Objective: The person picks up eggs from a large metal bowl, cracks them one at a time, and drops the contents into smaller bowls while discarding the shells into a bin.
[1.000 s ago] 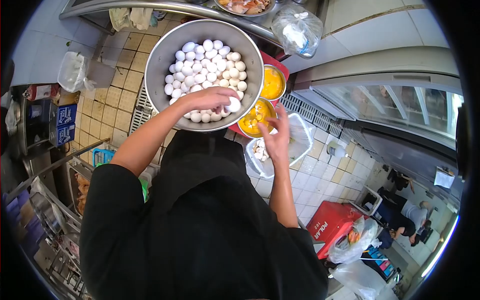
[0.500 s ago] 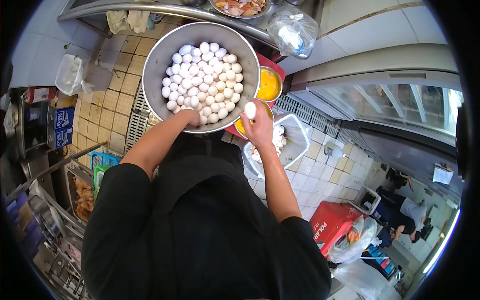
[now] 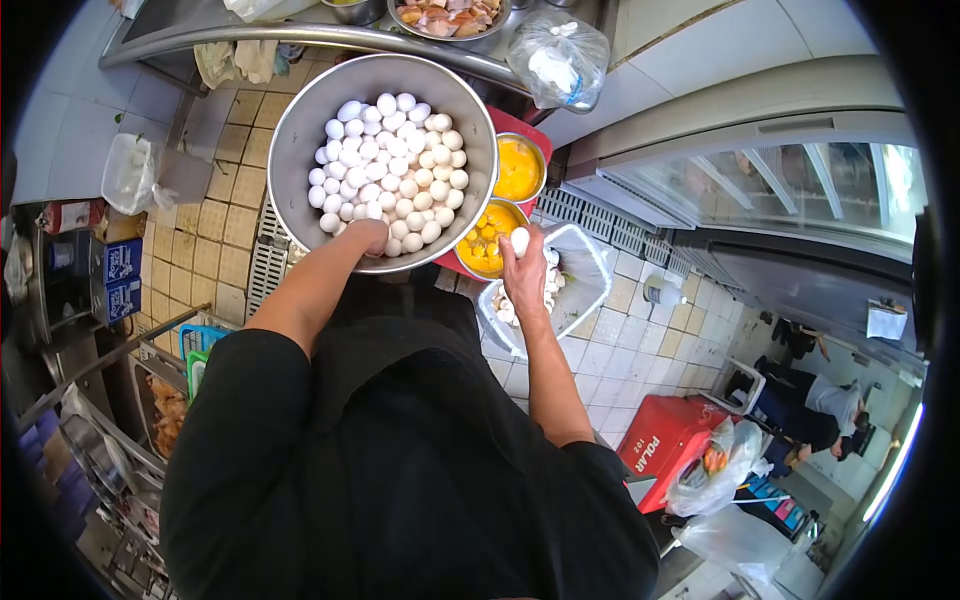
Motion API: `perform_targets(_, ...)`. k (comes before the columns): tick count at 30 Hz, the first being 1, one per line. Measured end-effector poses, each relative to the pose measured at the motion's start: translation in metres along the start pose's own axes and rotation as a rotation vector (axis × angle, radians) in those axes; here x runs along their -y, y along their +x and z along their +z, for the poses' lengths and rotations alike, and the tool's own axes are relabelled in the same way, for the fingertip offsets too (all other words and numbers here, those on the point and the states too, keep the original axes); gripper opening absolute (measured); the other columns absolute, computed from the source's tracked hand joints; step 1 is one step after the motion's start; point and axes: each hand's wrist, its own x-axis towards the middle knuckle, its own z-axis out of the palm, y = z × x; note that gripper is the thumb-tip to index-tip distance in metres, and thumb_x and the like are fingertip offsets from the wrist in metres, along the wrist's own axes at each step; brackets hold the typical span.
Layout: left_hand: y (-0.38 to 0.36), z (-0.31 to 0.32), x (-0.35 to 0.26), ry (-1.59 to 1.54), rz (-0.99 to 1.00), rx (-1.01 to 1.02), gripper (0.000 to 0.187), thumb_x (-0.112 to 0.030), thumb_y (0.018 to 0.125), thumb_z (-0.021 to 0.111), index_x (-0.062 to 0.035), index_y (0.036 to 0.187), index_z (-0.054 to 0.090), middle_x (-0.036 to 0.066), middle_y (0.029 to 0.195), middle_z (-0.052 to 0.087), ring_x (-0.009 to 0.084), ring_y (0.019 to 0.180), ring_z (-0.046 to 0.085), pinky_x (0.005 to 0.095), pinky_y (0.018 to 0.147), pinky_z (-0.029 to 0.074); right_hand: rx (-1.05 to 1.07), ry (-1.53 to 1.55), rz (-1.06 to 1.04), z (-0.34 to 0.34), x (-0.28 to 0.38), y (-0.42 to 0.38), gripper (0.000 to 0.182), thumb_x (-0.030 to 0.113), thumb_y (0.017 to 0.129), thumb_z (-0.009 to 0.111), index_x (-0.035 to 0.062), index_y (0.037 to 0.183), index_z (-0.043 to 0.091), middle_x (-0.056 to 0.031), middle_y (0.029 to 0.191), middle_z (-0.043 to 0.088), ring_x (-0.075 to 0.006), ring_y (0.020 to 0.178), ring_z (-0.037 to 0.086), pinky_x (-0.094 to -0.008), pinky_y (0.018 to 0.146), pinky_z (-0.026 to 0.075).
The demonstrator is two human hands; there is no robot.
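"What's the right hand [image 3: 524,278] doing?"

"Holding one white egg [image 3: 520,240], pinched between thumb and fingers, its end showing above them. It's at the right edge of the nearer bowl [image 3: 522,212], where whole yolks [image 3: 480,247] sit in loose egg."

"How should that grip be?"

"Light and even, I'd say: firm enough not to slip, soft enough not to crush a thin shell. Keep it clear of the hard rim, since a stray knock could split it and drop bits among the yolks."

"And the left hand [image 3: 371,238]?"

"It reaches over the near side of the big metal pot [image 3: 291,170], by the heaped eggs [image 3: 385,165]. The fingers are hidden, so I can't tell whether they hold anything."

"What are the bowls on?"

"A red surface [image 3: 527,128], with the farther bowl [image 3: 546,168], also full of egg, just beside the first. A lined bin [image 3: 598,290] with broken shells [image 3: 505,306] is close to the right hand."

"And the room?"

"A tiled floor [image 3: 220,195], a metal counter [image 3: 200,42] beyond the pot, a glass-fronted fridge [image 3: 770,185] and a red cooler [image 3: 655,440] to the right, and people [image 3: 832,397] farther off."
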Motion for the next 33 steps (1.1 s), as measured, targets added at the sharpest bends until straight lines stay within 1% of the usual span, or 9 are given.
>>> perform_targets(5, -0.001, -0.005, 0.014, 0.009, 0.091, -0.006, 0.047, -0.009, 0.070, 0.073, -0.0093, 0.117, 0.074, 0.015, 0.098, 0.074, 0.0292, 0.080, 0.071, 0.0412, 0.066, 0.057, 0.020, -0.012, 0.050, 0.001, -0.019, 0.002, 0.048, 0.026, 0.095, 0.071, 0.0029, 0.132, 0.050, -0.0289, 0.114, 0.064, -0.0474, 0.104, 0.063, -0.0495, 0.087, 0.051)
perform_targets(8, -0.046, -0.040, -0.016, -0.115, 0.019, 0.043, 0.020, -0.012, 0.077, 0.073, -0.0016, 0.093, 0.076, 0.014, 0.089, 0.072, 0.0261, 0.069, 0.070, 0.0401, 0.058, 0.056, 0.000, -0.113, -0.050, 0.002, -0.020, 0.002, 0.049, 0.029, 0.095, 0.070, 0.0047, 0.132, 0.052, -0.0258, 0.116, 0.064, -0.0463, 0.106, 0.062, -0.0492, 0.087, 0.051)
perform_targets(18, -0.103, -0.079, -0.020, -0.739, -0.005, -0.165, 0.032, -0.011, 0.076, 0.063, -0.0072, 0.104, 0.078, 0.009, 0.082, 0.072, 0.0173, 0.060, 0.063, 0.0309, 0.054, 0.052, -0.042, -0.132, -0.138, -0.044, 0.048, -0.010, 0.049, 0.029, 0.093, 0.072, 0.0056, 0.133, 0.056, -0.0204, 0.121, 0.063, -0.0369, 0.109, 0.063, -0.0423, 0.091, 0.051)
perform_targets(19, -0.108, -0.082, -0.019, -0.750, 0.001, -0.209, 0.033, -0.011, 0.076, 0.062, -0.0077, 0.105, 0.078, 0.009, 0.082, 0.072, 0.0168, 0.060, 0.063, 0.0301, 0.054, 0.052, -0.146, -0.155, -0.293, -0.048, 0.042, -0.015, 0.058, 0.033, 0.091, 0.073, 0.0026, 0.136, 0.053, -0.0206, 0.116, 0.063, -0.0380, 0.105, 0.063, -0.0454, 0.088, 0.051)
perform_targets(23, -0.111, -0.084, -0.018, -0.889, 0.030, -0.327, 0.036, -0.008, 0.077, 0.060, -0.0079, 0.109, 0.076, 0.006, 0.077, 0.066, 0.0129, 0.064, 0.060, 0.0267, 0.060, 0.051, -0.239, -0.229, -0.245, -0.074, 0.024, -0.041, 0.060, 0.030, 0.089, 0.077, 0.0013, 0.136, 0.052, -0.0217, 0.117, 0.063, -0.0400, 0.105, 0.063, -0.0461, 0.089, 0.051)
perform_targets(26, -0.130, -0.094, -0.039, -1.116, 0.140, -0.397, 0.036, -0.007, 0.083, 0.061, -0.0071, 0.117, 0.072, 0.004, 0.087, 0.065, 0.0108, 0.071, 0.061, 0.0257, 0.065, 0.053, -0.174, -0.206, 0.076, -0.073, -0.024, -0.056, 0.064, 0.029, 0.086, 0.079, 0.0017, 0.137, 0.052, -0.0240, 0.121, 0.062, -0.0416, 0.113, 0.060, -0.0476, 0.094, 0.049)
perform_targets(27, -0.135, -0.098, -0.052, -1.205, 0.174, -0.414, 0.035, -0.007, 0.085, 0.061, -0.0072, 0.119, 0.071, 0.004, 0.089, 0.066, 0.0107, 0.072, 0.062, 0.0259, 0.066, 0.053, -0.026, -0.405, 0.089, -0.075, -0.043, -0.056, 0.068, 0.030, 0.084, 0.080, 0.0021, 0.139, 0.052, -0.0252, 0.129, 0.058, -0.0421, 0.123, 0.055, -0.0490, 0.099, 0.046)
perform_targets(30, -0.152, -0.118, -0.096, -1.275, 0.290, -0.380, 0.031, -0.012, 0.091, 0.064, -0.0074, 0.121, 0.070, 0.004, 0.094, 0.066, 0.0100, 0.073, 0.063, 0.0264, 0.066, 0.054, -0.071, -0.470, -0.054, -0.056, -0.046, -0.047, 0.068, 0.022, 0.082, 0.082, 0.0008, 0.140, 0.053, -0.0214, 0.136, 0.055, -0.0384, 0.123, 0.056, -0.0443, 0.101, 0.048)
perform_targets(33, -0.156, -0.130, -0.137, -1.203, 0.424, -0.242, 0.032, -0.018, 0.096, 0.067, -0.0079, 0.126, 0.066, 0.003, 0.089, 0.067, 0.0094, 0.068, 0.064, 0.0253, 0.060, 0.054, 0.150, 0.294, -0.044, -0.038, 0.038, -0.018, 0.075, 0.014, 0.084, 0.080, 0.0038, 0.149, 0.045, -0.0172, 0.137, 0.053, -0.0266, 0.108, 0.065, -0.0351, 0.092, 0.054)
